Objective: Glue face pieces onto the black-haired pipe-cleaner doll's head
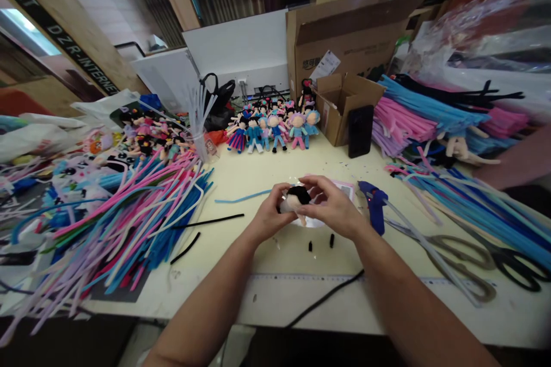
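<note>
Between my two hands is a small pipe-cleaner doll head [293, 200], pale with black hair on top. My left hand [271, 212] is wrapped round its left side, thumb beneath. From the right, my right hand [331, 203] pinches it with thumb and fingers. Under the hands lies a shiny white sheet [316, 221], partly hidden. Two short black pipe-cleaner pieces [332, 240] lie just in front. A blue glue gun [373, 206] rests to the right of my right hand. Left of my left hand are a light blue pipe cleaner [241, 198] and a black pipe cleaner [215, 221].
Piles of coloured pipe cleaners lie left [129, 223] and right [482, 206]. Large scissors [462, 252] sit at the right. Finished dolls [275, 132] stand at the back, beside a small cardboard box [340, 106] and a black phone [360, 132]. A black cable [322, 300] crosses the front edge.
</note>
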A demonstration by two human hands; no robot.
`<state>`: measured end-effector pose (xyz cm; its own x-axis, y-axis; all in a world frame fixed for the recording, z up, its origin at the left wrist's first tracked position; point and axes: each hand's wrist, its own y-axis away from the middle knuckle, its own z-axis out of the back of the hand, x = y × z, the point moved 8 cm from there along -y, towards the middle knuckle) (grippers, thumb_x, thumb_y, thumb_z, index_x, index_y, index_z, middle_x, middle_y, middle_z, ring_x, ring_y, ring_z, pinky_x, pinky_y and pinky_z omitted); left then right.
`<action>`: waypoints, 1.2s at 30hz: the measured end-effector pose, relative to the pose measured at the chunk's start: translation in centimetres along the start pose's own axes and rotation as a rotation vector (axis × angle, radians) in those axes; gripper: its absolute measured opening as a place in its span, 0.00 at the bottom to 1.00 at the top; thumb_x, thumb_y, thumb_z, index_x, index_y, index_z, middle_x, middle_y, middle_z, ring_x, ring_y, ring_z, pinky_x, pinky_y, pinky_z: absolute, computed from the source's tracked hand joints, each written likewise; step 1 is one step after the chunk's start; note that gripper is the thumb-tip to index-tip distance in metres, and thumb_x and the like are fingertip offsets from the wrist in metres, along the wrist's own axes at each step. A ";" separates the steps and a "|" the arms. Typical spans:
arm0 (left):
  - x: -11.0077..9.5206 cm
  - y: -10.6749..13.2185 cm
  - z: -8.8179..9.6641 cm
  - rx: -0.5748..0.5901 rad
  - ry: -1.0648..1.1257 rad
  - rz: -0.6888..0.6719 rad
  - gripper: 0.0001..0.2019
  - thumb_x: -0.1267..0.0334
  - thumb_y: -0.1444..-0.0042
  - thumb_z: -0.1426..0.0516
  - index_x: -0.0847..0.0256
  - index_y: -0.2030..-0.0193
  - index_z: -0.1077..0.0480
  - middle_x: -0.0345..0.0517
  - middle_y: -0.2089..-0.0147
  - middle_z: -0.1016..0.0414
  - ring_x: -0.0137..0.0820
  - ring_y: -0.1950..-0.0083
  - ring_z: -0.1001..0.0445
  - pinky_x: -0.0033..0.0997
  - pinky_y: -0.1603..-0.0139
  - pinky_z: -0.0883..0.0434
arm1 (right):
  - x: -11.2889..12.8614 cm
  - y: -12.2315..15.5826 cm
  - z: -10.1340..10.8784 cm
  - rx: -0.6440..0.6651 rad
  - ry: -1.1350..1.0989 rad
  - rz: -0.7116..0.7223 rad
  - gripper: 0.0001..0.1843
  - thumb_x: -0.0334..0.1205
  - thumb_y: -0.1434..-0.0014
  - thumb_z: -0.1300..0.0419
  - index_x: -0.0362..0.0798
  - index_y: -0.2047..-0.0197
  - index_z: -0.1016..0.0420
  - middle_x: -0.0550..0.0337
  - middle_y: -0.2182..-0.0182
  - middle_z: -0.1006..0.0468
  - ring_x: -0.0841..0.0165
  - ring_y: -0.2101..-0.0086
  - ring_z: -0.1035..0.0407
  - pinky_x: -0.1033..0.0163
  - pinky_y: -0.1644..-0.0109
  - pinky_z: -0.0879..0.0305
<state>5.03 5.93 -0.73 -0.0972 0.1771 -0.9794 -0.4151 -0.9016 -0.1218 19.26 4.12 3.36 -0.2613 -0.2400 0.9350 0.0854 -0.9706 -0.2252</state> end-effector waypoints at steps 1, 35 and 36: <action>-0.1 0.1 0.0 -0.014 -0.025 -0.004 0.27 0.67 0.55 0.35 0.58 0.48 0.39 0.41 0.58 0.31 0.28 0.63 0.32 0.26 0.63 0.36 | 0.2 0.0 -0.2 0.010 0.028 0.016 0.25 0.40 0.55 0.32 0.50 0.51 0.27 0.57 0.59 0.26 0.68 0.65 0.32 0.60 0.63 0.33; 2.3 -0.4 0.9 -0.086 0.743 0.306 0.21 0.58 0.62 0.30 0.68 0.63 0.25 0.48 0.65 0.22 0.31 0.70 0.24 0.34 0.67 0.25 | -3.1 -1.0 1.6 -0.204 -0.263 -0.180 0.14 0.51 0.52 0.36 0.48 0.70 0.24 0.63 0.78 0.27 0.71 0.76 0.35 0.65 0.73 0.39; 2.3 -0.4 0.9 -0.077 0.749 0.301 0.20 0.58 0.62 0.31 0.68 0.63 0.26 0.48 0.66 0.22 0.32 0.70 0.24 0.34 0.67 0.25 | -3.0 -0.9 1.5 -0.202 -0.252 -0.178 0.14 0.51 0.52 0.36 0.48 0.71 0.25 0.64 0.79 0.29 0.71 0.76 0.35 0.65 0.73 0.39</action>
<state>4.17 7.02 -2.79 0.4482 -0.3642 -0.8164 -0.4019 -0.8978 0.1799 21.44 5.75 1.20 -0.0078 -0.0785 0.9969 -0.1386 -0.9872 -0.0788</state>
